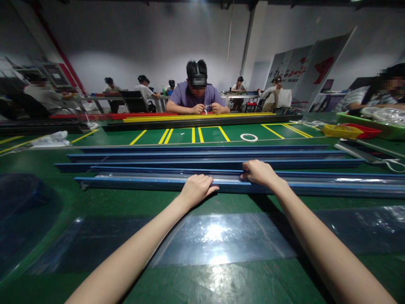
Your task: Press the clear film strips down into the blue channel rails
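A long blue channel strip [152, 182] with upright side walls lies across the green table, a pale, shiny lining showing inside it. My left hand [198, 190] is closed over its near wall, the fingers reaching inside and the thumb lying along the outside. To the right, my right hand [259, 172] is curled into a pinch at the inside of the same strip, by its far wall. The fingertips of that hand are partly hidden, so what they pinch is unclear. More blue channel strips [152, 164] lie parallel just behind.
Clear plastic film [240, 236] lies in front of the strips, under my forearms. A white ring [249, 137] and yellow tape lines lie farther back. Yellow [199, 118] and black strips lie before a co-worker [198, 90]. A green tray [389, 128] stands at right.
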`<state>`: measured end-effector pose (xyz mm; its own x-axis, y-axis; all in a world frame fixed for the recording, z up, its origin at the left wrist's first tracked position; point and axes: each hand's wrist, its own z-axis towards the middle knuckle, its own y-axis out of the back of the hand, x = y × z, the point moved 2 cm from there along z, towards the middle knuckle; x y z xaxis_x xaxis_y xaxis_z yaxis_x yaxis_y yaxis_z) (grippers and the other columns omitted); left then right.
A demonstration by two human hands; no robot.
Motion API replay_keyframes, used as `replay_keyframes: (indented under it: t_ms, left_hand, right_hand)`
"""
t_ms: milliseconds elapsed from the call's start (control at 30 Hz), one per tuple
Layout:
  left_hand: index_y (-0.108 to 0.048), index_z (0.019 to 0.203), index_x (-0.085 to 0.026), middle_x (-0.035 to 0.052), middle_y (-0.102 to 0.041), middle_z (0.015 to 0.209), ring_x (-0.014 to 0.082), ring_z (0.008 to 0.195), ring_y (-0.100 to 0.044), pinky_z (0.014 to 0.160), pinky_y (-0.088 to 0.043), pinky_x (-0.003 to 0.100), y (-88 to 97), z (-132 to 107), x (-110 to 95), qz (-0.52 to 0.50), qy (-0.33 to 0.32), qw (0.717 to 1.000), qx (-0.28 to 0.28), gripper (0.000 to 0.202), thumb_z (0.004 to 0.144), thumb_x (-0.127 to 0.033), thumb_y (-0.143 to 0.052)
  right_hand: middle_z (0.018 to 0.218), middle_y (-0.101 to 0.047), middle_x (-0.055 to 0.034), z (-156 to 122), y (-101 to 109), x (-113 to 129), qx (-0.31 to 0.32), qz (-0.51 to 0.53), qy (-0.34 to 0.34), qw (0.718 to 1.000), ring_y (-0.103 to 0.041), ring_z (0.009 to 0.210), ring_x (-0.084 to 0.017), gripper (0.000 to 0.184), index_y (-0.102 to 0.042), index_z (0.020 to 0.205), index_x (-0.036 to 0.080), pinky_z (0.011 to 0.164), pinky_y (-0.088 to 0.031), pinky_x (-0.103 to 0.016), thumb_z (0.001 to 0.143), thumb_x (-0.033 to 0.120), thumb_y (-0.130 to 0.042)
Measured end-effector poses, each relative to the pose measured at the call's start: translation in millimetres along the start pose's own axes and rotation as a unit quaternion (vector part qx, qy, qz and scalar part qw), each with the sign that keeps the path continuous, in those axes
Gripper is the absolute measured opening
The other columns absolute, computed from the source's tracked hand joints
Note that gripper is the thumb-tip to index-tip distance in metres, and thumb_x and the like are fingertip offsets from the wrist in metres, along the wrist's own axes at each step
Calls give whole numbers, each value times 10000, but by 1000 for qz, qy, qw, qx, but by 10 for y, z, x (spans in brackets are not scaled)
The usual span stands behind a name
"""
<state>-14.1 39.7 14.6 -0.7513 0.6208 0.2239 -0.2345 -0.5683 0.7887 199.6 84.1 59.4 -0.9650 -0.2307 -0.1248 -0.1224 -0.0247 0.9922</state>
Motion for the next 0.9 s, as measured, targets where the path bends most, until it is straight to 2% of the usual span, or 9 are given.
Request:
replay_keyframes:
  t_ms: [333, 700, 900]
  left_hand:
    - [-521, 678, -160, 24, -589, 616, 153, 597, -543, 524, -333, 251, 8, 9, 4, -11, 12, 1000, 17, 366, 850, -456, -391]
    - [-535, 750, -156, 42, -619, 734, 175, 714, -568, 588, -375, 253, 58, 54, -7, -32, 67, 990, 123, 372, 843, -481, -380]
    - [-546, 804, -166, 36, -614, 819, 173, 797, -561, 618, -391, 247, 110, 79, -8, -36, 73, 984, 158, 358, 847, -478, -375]
  right_hand:
    - [889, -652, -92, -10, 4, 4, 0, 2, 2, 1000, -596, 814, -227, 249, -632, 866, 199, 535, -357, -242, 712, 369, -535]
    - [886, -649, -99, -13, 6, 3, 3, 2, 7, 1000, -598, 815, -250, 251, -624, 864, 194, 549, -374, -266, 718, 370, -520]
    - [892, -650, -102, -10, 11, 9, 7, 1, 6, 1000, -598, 824, -251, 252, -628, 872, 192, 556, -381, -268, 719, 362, -522]
